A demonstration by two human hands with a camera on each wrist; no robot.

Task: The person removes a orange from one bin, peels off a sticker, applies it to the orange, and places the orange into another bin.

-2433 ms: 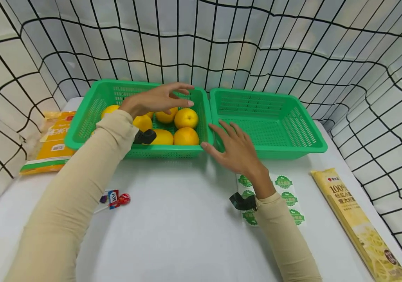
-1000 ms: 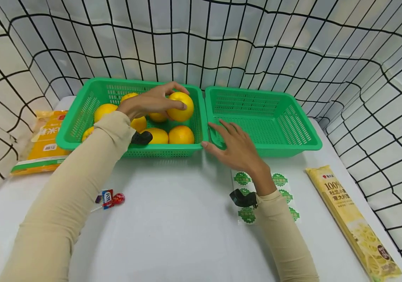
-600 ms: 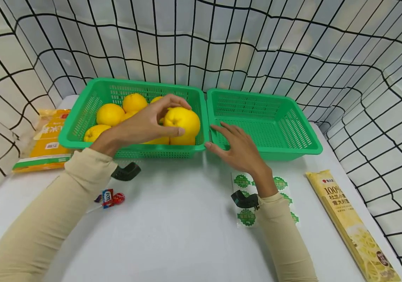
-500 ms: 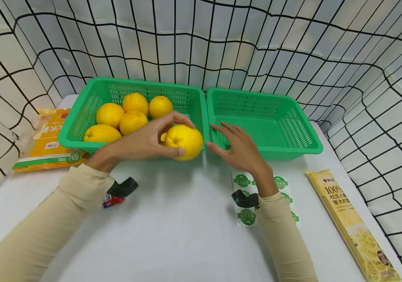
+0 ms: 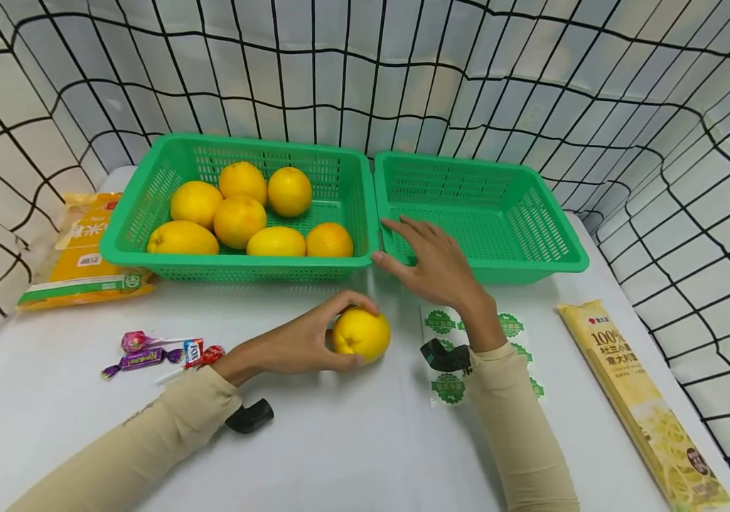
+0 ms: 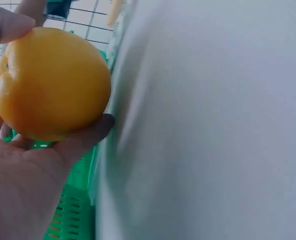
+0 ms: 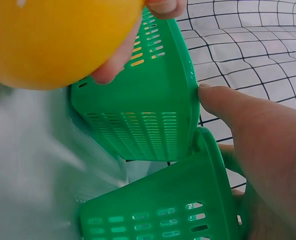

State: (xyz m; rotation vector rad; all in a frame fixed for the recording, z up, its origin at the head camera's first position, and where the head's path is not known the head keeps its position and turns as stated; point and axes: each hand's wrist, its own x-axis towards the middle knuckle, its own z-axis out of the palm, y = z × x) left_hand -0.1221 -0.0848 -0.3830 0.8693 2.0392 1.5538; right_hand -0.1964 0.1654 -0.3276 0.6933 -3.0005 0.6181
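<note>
My left hand [image 5: 307, 338] grips an orange [image 5: 362, 334] between thumb and fingers, over the white table in front of the left basket. In the left wrist view the orange [image 6: 55, 82] sits between the thumb and the fingers below it. My right hand [image 5: 431, 263] has its fingers spread and relaxed where the two green baskets meet, the thumb tip at the rim of the left basket [image 5: 243, 269]. Several yellow and orange fruits [image 5: 239, 222] lie in that basket. The right basket [image 5: 518, 274] shows a bare bottom.
Lollipops and wrapped candy [image 5: 141, 358] lie left of the left hand. An orange food bag [image 5: 83, 249] leans by the left basket. A sticker sheet [image 5: 448, 388] lies under the right wrist, a pasta pack [image 5: 642, 405] at the right. Black wire mesh [image 5: 352, 78] encloses the table.
My left hand has picked an orange out of the left basket and brought it forward, toward me, past the rim. The right hand has stayed at the basket rims.
</note>
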